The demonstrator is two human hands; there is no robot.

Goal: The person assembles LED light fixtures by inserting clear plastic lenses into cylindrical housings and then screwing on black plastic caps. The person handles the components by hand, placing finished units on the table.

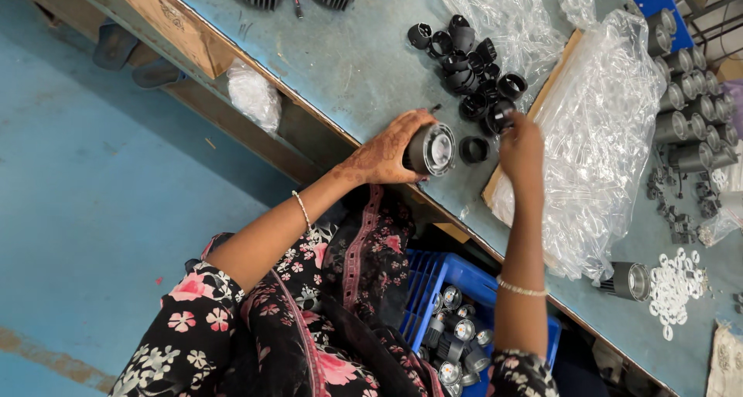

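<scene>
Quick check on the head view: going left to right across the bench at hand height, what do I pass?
Left hand → grey cylindrical housing that it holds → loose black ring on the bench → right hand at the pile of black rings → clear plastic bag → row of grey housings.
</scene>
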